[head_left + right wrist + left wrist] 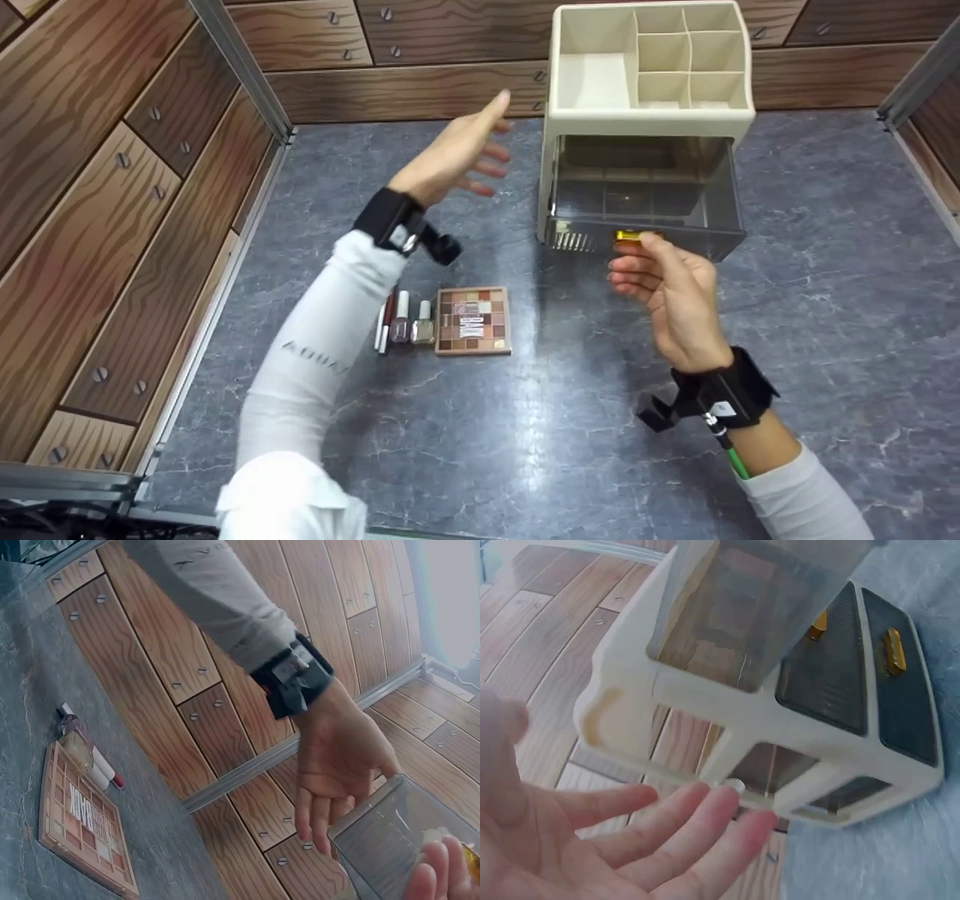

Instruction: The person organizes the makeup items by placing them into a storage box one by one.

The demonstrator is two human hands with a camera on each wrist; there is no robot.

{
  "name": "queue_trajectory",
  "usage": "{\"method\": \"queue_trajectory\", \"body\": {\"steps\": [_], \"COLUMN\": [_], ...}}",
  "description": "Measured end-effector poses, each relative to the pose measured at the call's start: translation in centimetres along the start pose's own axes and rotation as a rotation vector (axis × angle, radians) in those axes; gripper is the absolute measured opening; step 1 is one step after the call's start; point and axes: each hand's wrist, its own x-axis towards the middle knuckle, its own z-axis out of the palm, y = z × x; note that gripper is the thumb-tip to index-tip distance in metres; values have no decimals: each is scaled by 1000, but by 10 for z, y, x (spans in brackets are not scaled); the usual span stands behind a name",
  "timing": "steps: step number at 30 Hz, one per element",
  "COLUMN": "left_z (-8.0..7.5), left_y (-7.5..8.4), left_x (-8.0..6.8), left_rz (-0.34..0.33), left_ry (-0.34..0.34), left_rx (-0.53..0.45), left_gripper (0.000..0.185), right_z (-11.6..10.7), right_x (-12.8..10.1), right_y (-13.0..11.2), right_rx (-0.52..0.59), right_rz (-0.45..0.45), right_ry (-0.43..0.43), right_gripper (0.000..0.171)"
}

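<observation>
A cream cosmetics organizer [649, 124] has its see-through grey drawer [712, 241] pulled out toward me. My right hand [679, 300] pinches the gold handle [627, 236] on that drawer's front between thumb and fingers. To the organizer's left, my left hand [454, 159] hovers in the air with fingers spread, holding nothing. The left wrist view shows two lower dark drawers [821, 671] in place, each with a gold handle. Fingertips of the right hand [439, 874] appear at the drawer's edge in the right wrist view.
On the grey marbled table [577, 420] an eyeshadow palette [472, 321] lies beside two nail polish bottles [423, 324] and slim tubes [385, 326], partly behind the left sleeve. Wood-patterned panels [405, 90] border the table. The organizer's top has several compartments.
</observation>
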Motion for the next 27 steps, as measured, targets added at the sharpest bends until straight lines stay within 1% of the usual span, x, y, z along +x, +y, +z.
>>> {"method": "queue_trajectory", "body": {"steps": [2, 6, 8, 10, 13, 15, 18, 20, 23, 25, 27], "left_z": [-6, -20, -27, -34, -44, -51, -57, -57, -57, -57, -59], "left_y": [-10, -38, -54, -70, -93, -108, -129, -144, -165, -177, -188], "left_x": [-7, -24, -35, -46, -64, -76, -90, -93, -94, -95, -99], "left_rz": [22, 68, 79, 79, 50, 13, -59, -99, -142, -162, -182], "left_ry": [23, 71, 99, 126, 158, 163, 171, 166, 155, 147, 160], "left_rx": [28, 164, 223, 288, 371, 409, 406, 396, 416, 469, 515], "left_gripper": [65, 45, 39, 37, 39, 41, 45, 48, 51, 52, 51], "right_z": [-1, -2, -1, -1, 2, 4, 6, 6, 3, 2, 2], "right_x": [1, 1, 1, 1, 1, 1, 2, 2, 1, 1, 0], "right_y": [-1, -2, -2, -1, 1, 3, 3, 1, 0, 1, 2], "right_rx": [-14, -20, -24, -30, -33, -35, -42, -49, -56, -57, -54], "right_rz": [-8, -13, -7, -1, 10, 15, 19, 12, -3, -9, -2], "right_ry": [16, 25, 26, 27, 26, 23, 8, 9, 28, 40, 37], "right_gripper": [24, 25, 25, 25, 24, 24, 25, 26, 27, 26, 26]}}
